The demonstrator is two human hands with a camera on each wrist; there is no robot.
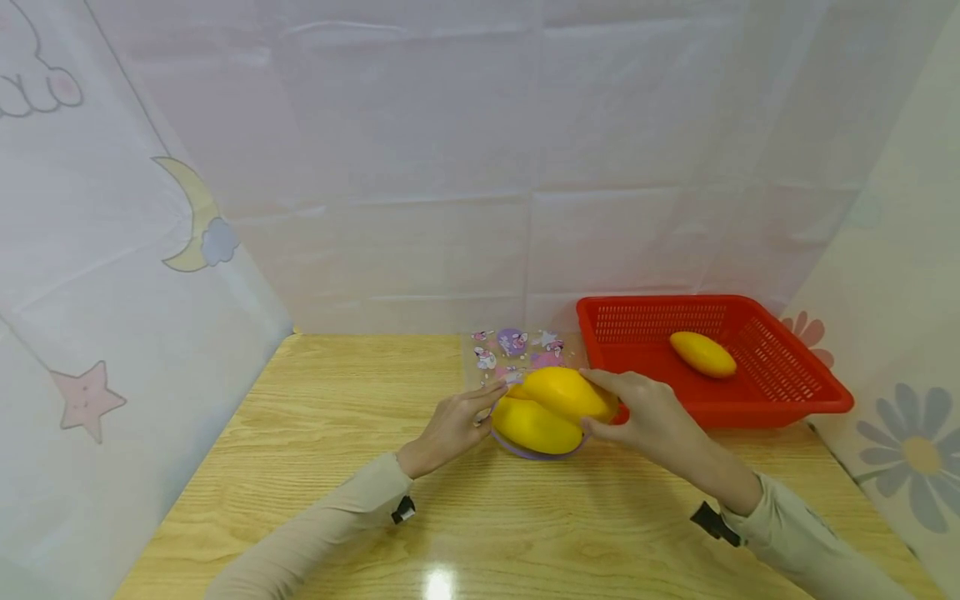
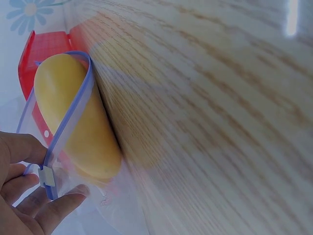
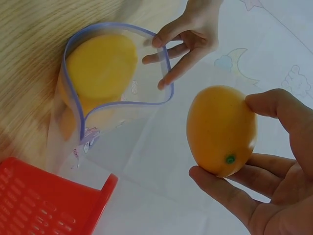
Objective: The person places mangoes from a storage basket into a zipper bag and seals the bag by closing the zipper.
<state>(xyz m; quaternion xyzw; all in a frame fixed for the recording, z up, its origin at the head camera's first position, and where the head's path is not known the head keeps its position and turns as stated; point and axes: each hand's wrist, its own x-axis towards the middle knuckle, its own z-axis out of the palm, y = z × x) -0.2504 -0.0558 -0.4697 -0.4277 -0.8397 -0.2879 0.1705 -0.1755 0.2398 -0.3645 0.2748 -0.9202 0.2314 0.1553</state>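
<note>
Thumb and fingers of my left hand (image 1: pixel 453 425) straddle and pinch the purple rim of a clear printed zip bag (image 3: pixel 122 103), beside its white slider (image 2: pixel 47 176). The bag lies on the table with its mouth spread wide. Inside it is a yellow mango (image 2: pixel 83 127), with more yellow-orange fruit partly hidden behind. My right hand (image 1: pixel 651 417) grips another mango (image 3: pixel 221 129) between thumb and fingertips, its green stem spot showing. In the right wrist view this mango is apart from the bag's mouth; in the head view it overlaps the mango in the bag.
A red slotted basket (image 1: pixel 720 414) stands at the back right, close beside the bag, with one mango (image 1: pixel 703 354) in it. The wooden table (image 1: pixel 337 400) meets a pale sheet (image 1: pixel 412 250) along its back edge. Printed sheets also flank both sides.
</note>
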